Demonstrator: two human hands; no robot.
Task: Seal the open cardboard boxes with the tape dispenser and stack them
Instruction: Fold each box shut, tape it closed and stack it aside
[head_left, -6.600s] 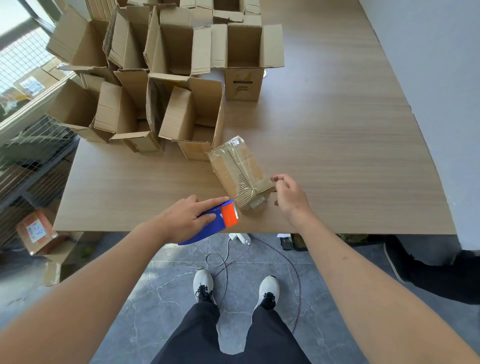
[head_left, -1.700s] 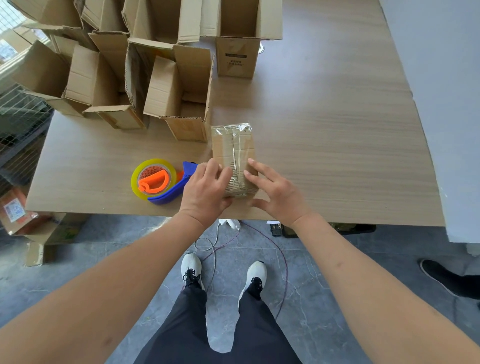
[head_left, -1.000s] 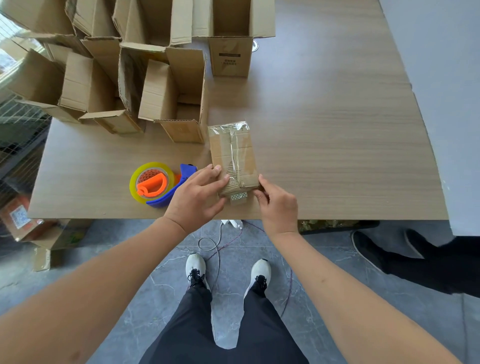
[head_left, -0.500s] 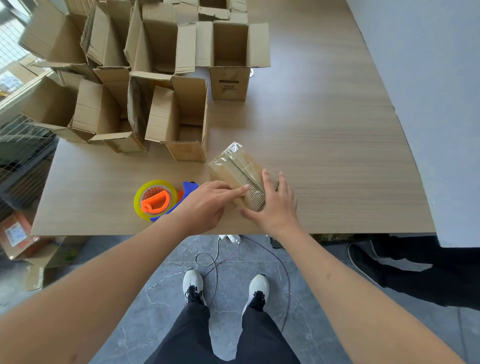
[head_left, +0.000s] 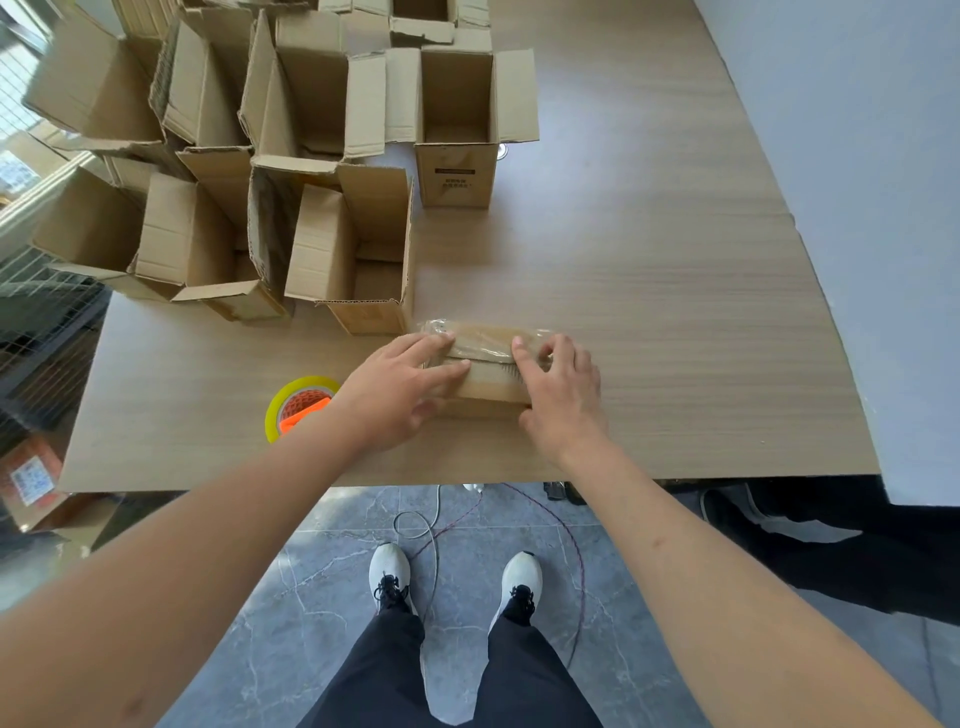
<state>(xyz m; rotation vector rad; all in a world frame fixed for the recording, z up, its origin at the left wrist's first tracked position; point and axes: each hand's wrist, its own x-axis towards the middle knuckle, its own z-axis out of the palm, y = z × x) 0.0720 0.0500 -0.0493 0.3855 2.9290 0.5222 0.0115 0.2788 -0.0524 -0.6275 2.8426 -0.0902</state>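
Wooden table (head_left: 649, 291): we take it as our landmark. Its near edge runs just above the person's white shoes (head_left: 390, 574), and a pale wall (head_left: 857, 156) borders its right side.

Open cardboard boxes (head_left: 291, 171): a crowded cluster on the table's far left, flaps up, some tipped and leaning on each other. The nearest open box (head_left: 358, 260) stands close to the table's middle. One box with a printed label (head_left: 456, 130) stands upright at the right end of the cluster.

Taped box (head_left: 485, 364): lies on its side near the table's front edge, long axis left to right, just in front of the nearest open box. Clear tape shines along its top, wrinkled at the left end.

Left hand (head_left: 402, 387): we see it laid over the box's left end, fingers stretched fairly straight along the top and front face, pressing and not curled round it.

Right hand (head_left: 561, 389): we see it set on the box's right end, fingers bent over the top edge and thumb against the near face, grasping the box.

Tape dispenser (head_left: 297, 405): on the table left of the taped box, near the front edge; yellow roll and orange core show, the rest hidden behind the left forearm. Neither hand touches it.

Floor below the table edge: grey tile, thin cables (head_left: 431, 530) trailing between the shoes.
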